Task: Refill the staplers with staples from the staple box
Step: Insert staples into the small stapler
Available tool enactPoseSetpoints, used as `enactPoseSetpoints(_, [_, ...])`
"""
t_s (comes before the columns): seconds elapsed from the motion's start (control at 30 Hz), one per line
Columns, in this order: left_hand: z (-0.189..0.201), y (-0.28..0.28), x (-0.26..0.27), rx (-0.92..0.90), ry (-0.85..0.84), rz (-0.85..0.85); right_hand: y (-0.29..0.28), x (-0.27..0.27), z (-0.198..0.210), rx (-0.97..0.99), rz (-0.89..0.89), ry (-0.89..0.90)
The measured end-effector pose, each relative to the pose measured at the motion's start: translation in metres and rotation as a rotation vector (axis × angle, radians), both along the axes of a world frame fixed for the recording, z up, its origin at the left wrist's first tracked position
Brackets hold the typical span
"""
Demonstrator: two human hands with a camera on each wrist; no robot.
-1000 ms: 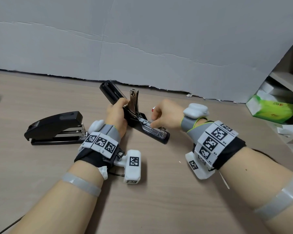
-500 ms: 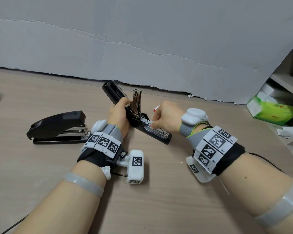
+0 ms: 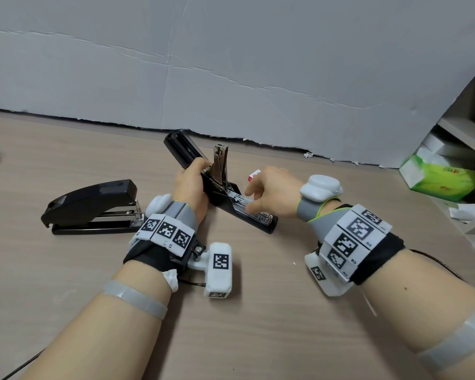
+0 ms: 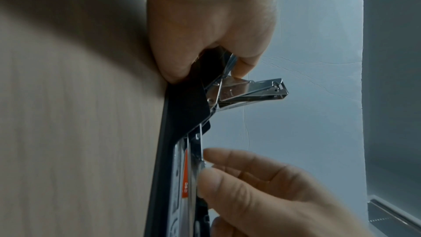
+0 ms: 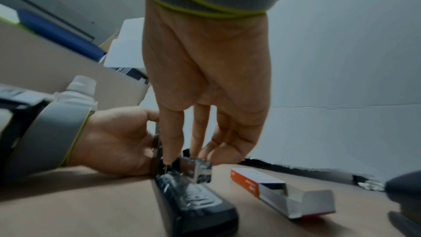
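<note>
An open black stapler [image 3: 258, 223] lies mid-table, its lid [image 3: 181, 149] swung back and its metal arm [image 3: 220, 165] standing upright. My left hand [image 3: 189, 187] grips it at the hinge, the thumb on the metal arm [image 4: 250, 89]. My right hand [image 3: 251, 201] reaches over the magazine [image 5: 196, 170]; straight fingers and thumb tip touch the staple rail [image 4: 193, 159]. The red and white staple box [image 5: 262, 181] lies open just right of the stapler, mostly hidden behind my right hand in the head view. A second black stapler [image 3: 93, 207] sits closed at the left.
A grey cardboard backdrop [image 3: 231, 78] stands along the table's far edge. A green tissue pack [image 3: 444, 179] and loose white papers lie by a shelf at the far right. Bare wooden tabletop [image 3: 258, 311] stretches in front of my wrists.
My right hand's fingers have loosened from a tight bunch over the magazine, the forefinger now lifted and straighter. The left hand keeps its grip; the stapler has not moved.
</note>
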State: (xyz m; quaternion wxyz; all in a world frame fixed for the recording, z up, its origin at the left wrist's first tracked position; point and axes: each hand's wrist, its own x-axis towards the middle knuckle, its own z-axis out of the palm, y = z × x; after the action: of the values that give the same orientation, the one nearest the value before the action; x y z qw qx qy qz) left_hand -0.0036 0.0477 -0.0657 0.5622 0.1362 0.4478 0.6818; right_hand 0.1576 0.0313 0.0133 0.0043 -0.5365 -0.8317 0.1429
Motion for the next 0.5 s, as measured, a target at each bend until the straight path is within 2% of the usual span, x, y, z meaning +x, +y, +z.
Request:
enactPoseSetpoints(0.17, [-0.001, 0.001, -0.002, -0.001, 0.005, 0.001, -0.008, 0.007, 0.007, -0.057, 0.128, -0.027])
enactPoseSetpoints(0.5, [0.005, -0.004, -0.001, 0.002, 0.011, -0.001, -0.012, 0.027, 0.001, -0.079, 0.080, -0.078])
